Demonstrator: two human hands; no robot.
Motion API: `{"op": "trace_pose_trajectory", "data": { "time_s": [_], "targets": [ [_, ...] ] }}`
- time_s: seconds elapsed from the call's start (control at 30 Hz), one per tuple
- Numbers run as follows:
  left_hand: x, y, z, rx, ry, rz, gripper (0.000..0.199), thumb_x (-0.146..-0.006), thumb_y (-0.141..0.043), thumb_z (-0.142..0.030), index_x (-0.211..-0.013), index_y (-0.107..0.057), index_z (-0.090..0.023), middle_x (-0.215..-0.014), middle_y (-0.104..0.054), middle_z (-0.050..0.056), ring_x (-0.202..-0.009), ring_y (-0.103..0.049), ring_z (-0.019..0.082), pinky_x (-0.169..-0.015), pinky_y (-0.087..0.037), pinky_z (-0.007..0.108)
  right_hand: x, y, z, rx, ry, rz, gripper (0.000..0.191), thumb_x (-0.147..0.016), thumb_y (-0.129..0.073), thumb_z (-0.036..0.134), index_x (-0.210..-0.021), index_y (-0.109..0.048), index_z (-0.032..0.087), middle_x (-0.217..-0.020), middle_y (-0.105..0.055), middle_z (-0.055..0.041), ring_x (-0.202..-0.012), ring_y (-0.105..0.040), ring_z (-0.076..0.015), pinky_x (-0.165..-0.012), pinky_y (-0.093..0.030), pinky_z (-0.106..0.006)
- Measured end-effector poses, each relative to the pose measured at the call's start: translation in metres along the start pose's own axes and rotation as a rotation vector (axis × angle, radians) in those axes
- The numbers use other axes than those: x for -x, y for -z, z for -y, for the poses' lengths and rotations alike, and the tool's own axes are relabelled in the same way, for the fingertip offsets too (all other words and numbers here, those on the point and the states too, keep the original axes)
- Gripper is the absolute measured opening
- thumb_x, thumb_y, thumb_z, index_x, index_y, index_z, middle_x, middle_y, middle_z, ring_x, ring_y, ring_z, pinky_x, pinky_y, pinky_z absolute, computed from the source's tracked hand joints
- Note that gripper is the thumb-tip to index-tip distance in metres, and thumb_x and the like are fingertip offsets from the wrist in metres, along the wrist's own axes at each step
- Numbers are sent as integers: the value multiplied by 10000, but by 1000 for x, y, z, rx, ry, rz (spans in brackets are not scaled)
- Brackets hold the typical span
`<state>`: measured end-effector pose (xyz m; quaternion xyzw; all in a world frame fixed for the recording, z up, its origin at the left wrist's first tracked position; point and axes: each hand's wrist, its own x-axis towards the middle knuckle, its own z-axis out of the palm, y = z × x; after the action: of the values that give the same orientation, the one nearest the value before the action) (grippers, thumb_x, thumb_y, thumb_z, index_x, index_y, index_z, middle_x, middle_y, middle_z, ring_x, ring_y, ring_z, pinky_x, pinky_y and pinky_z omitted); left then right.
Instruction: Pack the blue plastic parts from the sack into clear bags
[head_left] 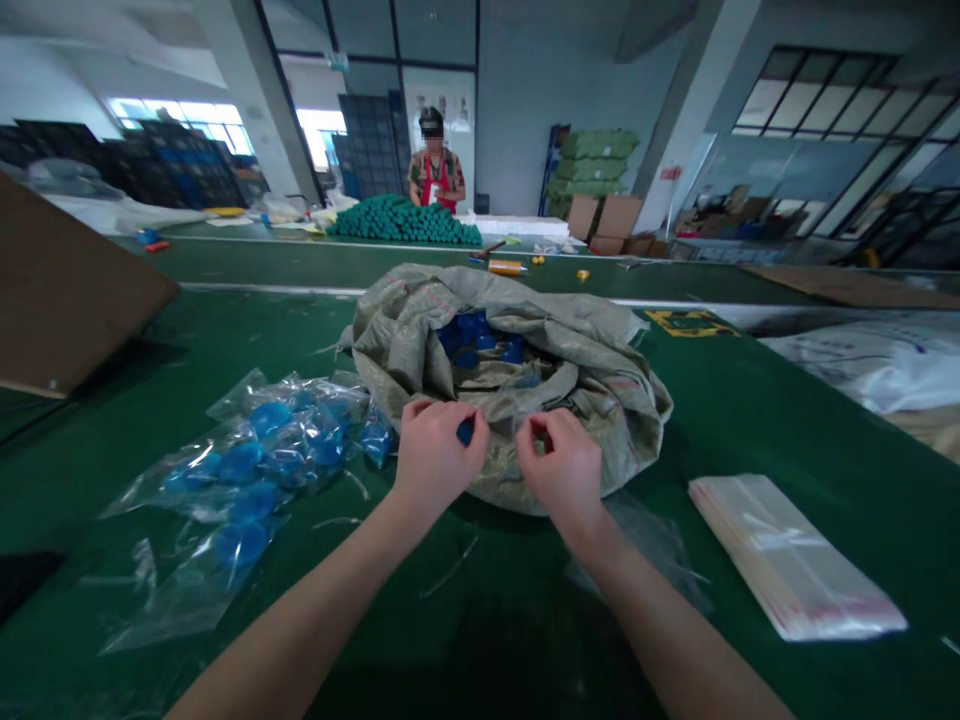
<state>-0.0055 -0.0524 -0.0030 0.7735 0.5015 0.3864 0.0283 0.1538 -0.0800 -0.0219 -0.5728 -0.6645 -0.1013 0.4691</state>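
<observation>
Your left hand (435,460) pinches a blue piece (466,431) between narrowed fingers; your right hand (559,465) curls narrowly at the mouth of a woven sack (420,310), its grip unclear. More blue pieces (469,335) remain inside. Filled clear bags (255,470) lie left; a stack of flat clear bags (787,560) lies right.

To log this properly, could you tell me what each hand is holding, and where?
The left hand pinches a blue piece by one end; the right hand touches the rim of the woven sack, hold unclear.

light: daylight from windows (817,110) | shadows: soft | edges: bowed, wide-angle
</observation>
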Motion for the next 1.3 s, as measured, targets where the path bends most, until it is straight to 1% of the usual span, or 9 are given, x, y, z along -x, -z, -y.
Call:
{"op": "trace_pose_trajectory", "data": {
  "time_s": [0.2, 0.33, 0.5, 0.63, 0.73, 0.97, 1.13, 1.2, 1.3],
  "targets": [
    [16, 27, -26, -17, -107, -66, 174, -861, -525, -306, -745, -651, -273, -758, -695, 49, -745, -626, 239, -957, -392, 489, -2, 22, 17, -42, 140, -134, 91, -842, -551, 122, -818, -565, 209, -725, -590, -34, -635, -545, -146, -547, -406, -276],
    [14, 25, -24, 30, -60, -63, 148, -855, -533, -308, -749, -630, -273, -769, -678, 52, -757, -615, 242, -952, -397, 483, -3, 18, 16, -39, 135, -115, 79, -856, -553, 138, -845, -546, 216, -758, -585, -31, -606, -521, -134, -540, -414, -275],
    [-2, -10, -4, 454, 344, 13, 229, -892, -462, -342, -731, -567, -218, -718, -605, 16, -725, -559, 177, -717, -446, 310, 12, -8, 10, -190, -31, -67, 81, -882, -565, 252, -915, -506, 207, -785, -513, -17, -628, -498, -135, -593, -447, -281],
    [-6, -38, 9, 896, 720, -54, 167, -843, -512, -325, -738, -531, -197, -717, -560, -12, -704, -538, 132, -648, -439, 236, 31, -26, 14, -387, -14, 214, 110, -854, -599, 251, -913, -525, 194, -851, -563, -37, -741, -561, -153, -697, -488, -298],
    [-5, -43, 9, 1043, 865, -113, 138, -830, -525, -315, -759, -515, -197, -745, -556, -19, -661, -531, 108, -610, -439, 215, 37, -33, 20, -550, -116, 336, 240, -822, -641, 241, -1038, -550, 188, -1001, -610, -63, -817, -623, -157, -781, -525, -318],
    [-5, -40, 7, 1034, 801, -22, 170, -848, -487, -374, -801, -498, -211, -761, -565, -13, -657, -544, 114, -595, -444, 218, 41, -46, 18, -867, -562, 359, 368, -752, -731, 363, -998, -500, 217, -996, -654, -47, -822, -680, -170, -720, -571, -310],
    [-1, -43, 2, 1056, 775, -60, 161, -876, -481, -346, -802, -502, -205, -763, -575, -7, -702, -568, 118, -654, -479, 220, 40, -52, 11, -870, -574, 349, 599, -697, -766, 317, -1217, -484, 222, -1243, -612, -108, -897, -668, -175, -721, -568, -309],
    [1, -43, -1, 1056, 759, -39, 158, -894, -473, -334, -804, -496, -206, -743, -575, -9, -691, -571, 119, -648, -481, 220, 38, -52, 10, -901, -538, 451, 499, -748, -713, 293, -1206, -532, 214, -1116, -677, -81, -804, -665, -161, -690, -553, -297],
    [1, -41, -2, 1009, 724, 39, 185, -916, -466, -347, -795, -486, -209, -692, -564, -13, -639, -558, 123, -598, -458, 221, 33, -45, 10, -812, -499, 657, 122, -848, -583, 279, -865, -648, 178, -724, -680, -17, -576, -589, -129, -556, -473, -257]
  ]
}}
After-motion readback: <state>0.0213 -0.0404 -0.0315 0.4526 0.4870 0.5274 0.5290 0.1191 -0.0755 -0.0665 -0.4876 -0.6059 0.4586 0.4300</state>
